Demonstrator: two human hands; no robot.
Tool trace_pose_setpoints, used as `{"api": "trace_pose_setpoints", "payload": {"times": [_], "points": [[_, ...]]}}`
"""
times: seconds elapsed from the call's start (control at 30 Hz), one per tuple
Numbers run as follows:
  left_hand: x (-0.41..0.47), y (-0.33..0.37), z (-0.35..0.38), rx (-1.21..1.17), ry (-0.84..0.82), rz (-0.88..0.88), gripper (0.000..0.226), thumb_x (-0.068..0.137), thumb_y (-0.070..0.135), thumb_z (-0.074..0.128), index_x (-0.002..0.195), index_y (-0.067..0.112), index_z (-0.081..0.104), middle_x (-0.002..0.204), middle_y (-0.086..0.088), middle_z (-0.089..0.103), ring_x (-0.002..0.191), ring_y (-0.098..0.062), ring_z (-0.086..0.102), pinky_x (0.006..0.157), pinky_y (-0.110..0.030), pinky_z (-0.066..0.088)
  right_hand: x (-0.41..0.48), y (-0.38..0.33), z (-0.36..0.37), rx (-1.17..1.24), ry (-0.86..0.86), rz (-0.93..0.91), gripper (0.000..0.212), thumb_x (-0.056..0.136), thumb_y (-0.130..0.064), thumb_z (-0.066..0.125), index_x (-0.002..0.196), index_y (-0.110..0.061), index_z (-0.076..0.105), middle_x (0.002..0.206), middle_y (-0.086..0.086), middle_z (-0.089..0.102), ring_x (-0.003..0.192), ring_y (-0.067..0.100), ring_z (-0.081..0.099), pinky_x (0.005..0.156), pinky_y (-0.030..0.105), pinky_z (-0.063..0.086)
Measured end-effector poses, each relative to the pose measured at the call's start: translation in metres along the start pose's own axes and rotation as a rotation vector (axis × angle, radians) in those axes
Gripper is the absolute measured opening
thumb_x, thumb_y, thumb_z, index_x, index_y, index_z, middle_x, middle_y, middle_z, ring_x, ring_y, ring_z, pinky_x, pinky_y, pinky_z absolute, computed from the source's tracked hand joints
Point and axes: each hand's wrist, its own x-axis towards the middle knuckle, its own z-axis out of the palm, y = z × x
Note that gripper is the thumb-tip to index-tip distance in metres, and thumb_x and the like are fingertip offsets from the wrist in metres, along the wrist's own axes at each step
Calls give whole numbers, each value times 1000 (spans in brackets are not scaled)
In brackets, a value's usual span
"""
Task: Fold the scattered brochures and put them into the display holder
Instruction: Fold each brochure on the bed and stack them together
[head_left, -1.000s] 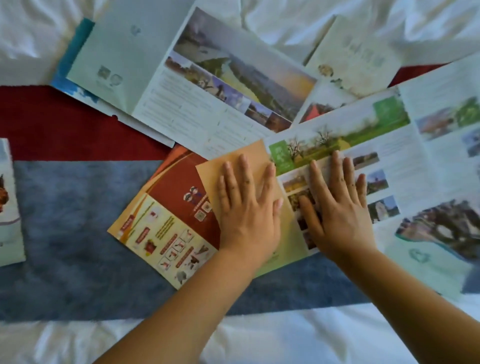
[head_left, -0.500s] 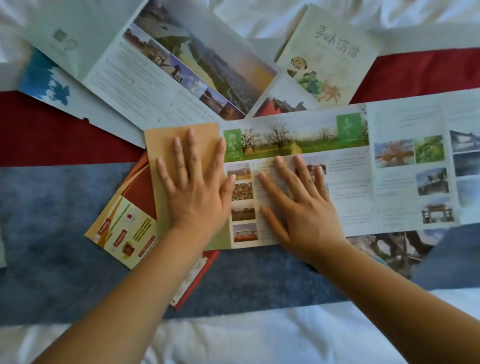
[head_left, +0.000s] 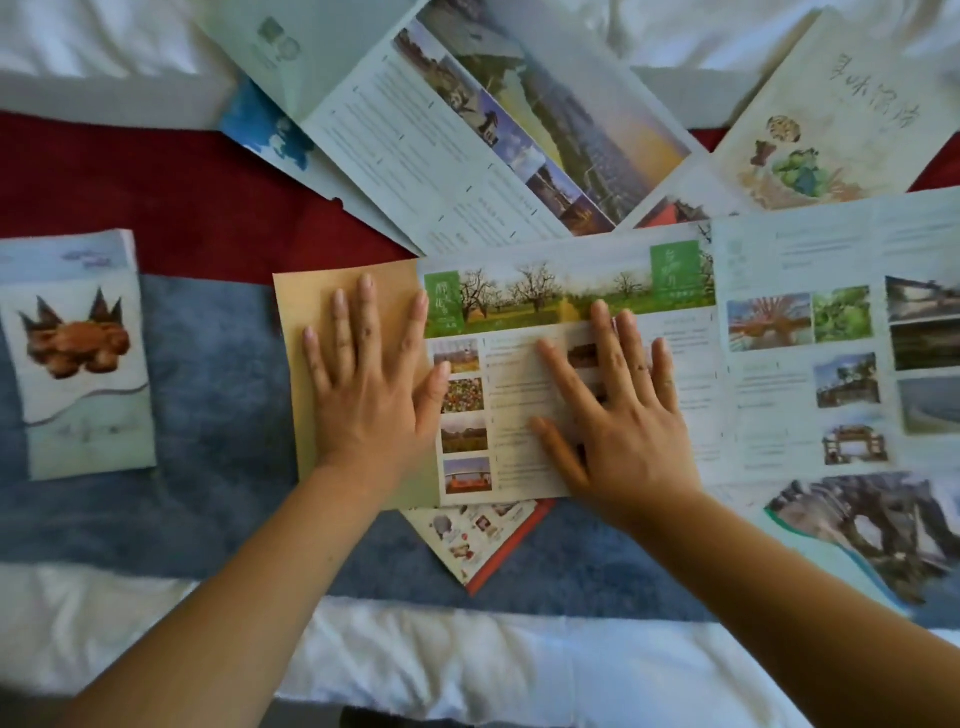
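Observer: Folded brochure (head_left: 78, 353) at far left, flat on the blue band (head_left: 208, 415) of the bed cover, well apart from the other papers.

Checker: Left hand (head_left: 374, 400)?

Observer: Palm down. Fingers (head_left: 366, 322) straight and spread, pressing on the tan end panel (head_left: 311, 301) of the long brochure (head_left: 571, 296). Thumb reaches the panel's right edge, at the photo column. Nothing gripped.

Checker: Right hand (head_left: 623, 431)?

Observer: Just beside the left, not touching it. Palm down, fingers (head_left: 608, 343) straight and fanned, pressing the text panels flat. Nothing gripped. Both forearms enter from the bottom edge and converge.

Checker: Position of the long brochure?

Observer: Unfolded, running from centre out past the right edge, over the blue band. An orange-edged brochure (head_left: 483, 545) pokes out beneath it. A rock-arch brochure (head_left: 872, 530) lies under its lower right part. Above it: open landscape brochure (head_left: 493, 145), then cream booklet (head_left: 831, 114) at top right, lying across the red band (head_left: 156, 197) and white sheet (head_left: 415, 665).
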Motion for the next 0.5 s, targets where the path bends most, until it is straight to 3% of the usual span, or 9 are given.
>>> {"api": "trace_pose_setpoints", "payload": {"times": [0.2,0.3,0.5], "points": [[-10,-62,-1,-35,33,-27,73,103,60,20,166,24,7,172,-17,0,158,-40,0,124,-64,3,13,-30,5,-36,-18,-22,74,104,-67,25,167,-35,4,174,11,-13,160,31,-16,129,52,-6],[-12,-80,-2,-34,46,-91,79,101,65,17,165,19,9,171,-21,0,158,-41,0,125,-63,0,19,-43,9,-28,-14,-47,73,104,-67,26,167,-34,8,174,12,-9,161,29,-12,130,54,0],[-12,-87,-1,-247,69,-95,89,97,73,18,165,17,7,172,-16,-1,159,-35,-5,127,-57,-3,23,-53,15,-83,-6,-21,74,104,-67,26,166,-36,0,174,9,-12,160,27,-14,130,54,0]]}}
